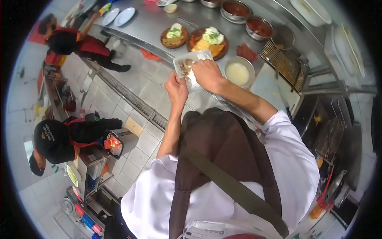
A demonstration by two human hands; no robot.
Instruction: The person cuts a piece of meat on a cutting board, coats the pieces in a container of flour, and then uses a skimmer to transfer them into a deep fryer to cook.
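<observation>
My left hand [176, 87] grips the near left side of a white rectangular container [203, 53], tilted above the counter's edge. Brown bits lie inside it. My right hand [207, 75] reaches over its right part with curled fingers; what they pinch, if anything, is hidden. Just beyond the container stand two brown plates of food. The larger plate [225, 41] carries egg-white slices, cucumber and yellow and orange portions; the smaller plate [174, 47] has similar toppings. To the right of my right hand is a metal bowl [252, 71] of pale cream liquid [237, 74].
Pots of red sauce [259, 28] line the counter's back. A red cloth-like item [247, 52] lies near a metal rack [274, 55]. One person [65, 42] works at the far left; another [55, 139] stands by a bin [128, 139]. A drain grate [137, 108] crosses the tiled floor.
</observation>
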